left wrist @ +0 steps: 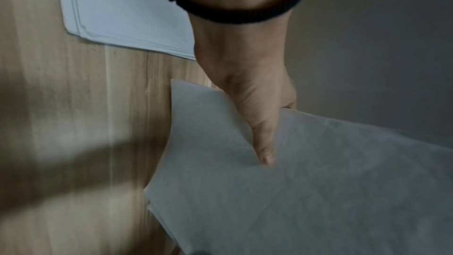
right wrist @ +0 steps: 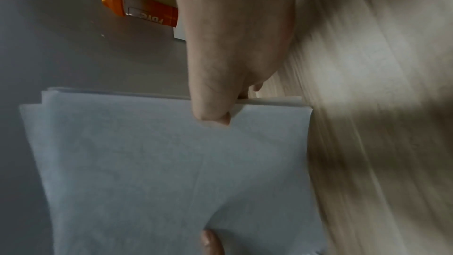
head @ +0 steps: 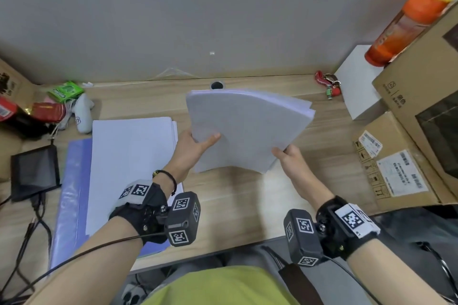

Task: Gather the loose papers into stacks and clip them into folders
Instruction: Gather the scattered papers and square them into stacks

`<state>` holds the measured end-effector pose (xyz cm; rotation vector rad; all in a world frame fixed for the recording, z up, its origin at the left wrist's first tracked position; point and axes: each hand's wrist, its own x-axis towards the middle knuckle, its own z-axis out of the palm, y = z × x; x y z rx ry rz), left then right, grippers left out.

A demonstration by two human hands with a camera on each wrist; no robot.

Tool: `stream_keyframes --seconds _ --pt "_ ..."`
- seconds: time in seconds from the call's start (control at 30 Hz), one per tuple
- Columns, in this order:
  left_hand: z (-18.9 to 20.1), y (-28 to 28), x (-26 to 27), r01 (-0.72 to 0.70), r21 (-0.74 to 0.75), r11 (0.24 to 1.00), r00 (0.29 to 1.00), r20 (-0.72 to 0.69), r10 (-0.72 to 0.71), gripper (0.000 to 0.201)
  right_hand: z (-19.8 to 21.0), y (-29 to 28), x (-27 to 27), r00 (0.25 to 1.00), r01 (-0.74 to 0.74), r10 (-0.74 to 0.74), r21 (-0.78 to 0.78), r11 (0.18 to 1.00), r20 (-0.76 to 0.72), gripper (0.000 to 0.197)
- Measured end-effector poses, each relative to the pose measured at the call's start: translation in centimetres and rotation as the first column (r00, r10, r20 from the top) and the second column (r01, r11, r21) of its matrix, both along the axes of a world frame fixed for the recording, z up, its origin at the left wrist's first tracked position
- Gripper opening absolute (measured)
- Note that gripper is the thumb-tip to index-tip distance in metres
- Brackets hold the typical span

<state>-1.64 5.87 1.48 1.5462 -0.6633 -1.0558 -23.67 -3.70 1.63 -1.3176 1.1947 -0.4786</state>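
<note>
A thick stack of white papers (head: 247,129) is held up above the wooden desk (head: 243,200), tilted, its far edges fanned. My left hand (head: 195,142) grips its left edge, thumb lying on the top sheet (left wrist: 306,191). My right hand (head: 288,156) pinches the near right edge, thumb on top of the stack (right wrist: 159,162) and fingers underneath. A second pile of white sheets (head: 128,161) lies flat on an open blue folder (head: 71,195) at the left of the desk.
Cardboard boxes (head: 406,161) and an orange bottle (head: 406,25) crowd the right side. A white box (head: 359,86) and red keyring (head: 327,83) sit at the back right. A black tablet (head: 34,171), cables and snack packets (head: 47,109) fill the left.
</note>
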Motion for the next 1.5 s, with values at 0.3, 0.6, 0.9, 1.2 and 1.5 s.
stream_keyframes --seconds 0.3,0.6,0.9,1.2,1.5 --pt "-1.3 0.1 0.9 0.045 0.070 0.997 0.999 0.002 -0.045 0.047 -0.5 -0.3 1.4 1.000 0.027 -0.027 0.126 0.992 -0.002 0.040" --pt "-1.9 0.6 0.7 -0.089 0.088 0.992 0.994 0.069 0.083 0.040 -0.8 0.2 2.8 0.994 0.056 -0.060 0.045 0.997 0.088 0.033" --pt "-4.5 3.4 1.1 -0.069 0.168 0.983 0.998 0.012 0.068 0.036 -3.1 1.9 3.3 0.996 -0.036 0.045 0.123 0.992 -0.070 0.037" --pt "-2.8 -0.8 1.2 -0.059 0.134 0.989 0.998 0.012 0.058 0.043 -0.8 -1.1 3.0 0.984 -0.028 0.038 0.058 0.998 -0.175 0.027" --pt "-7.1 6.1 3.9 0.066 0.400 0.914 0.997 -0.069 -0.042 0.047 -6.5 2.9 5.1 0.946 -0.141 0.222 0.319 0.937 -0.235 0.028"
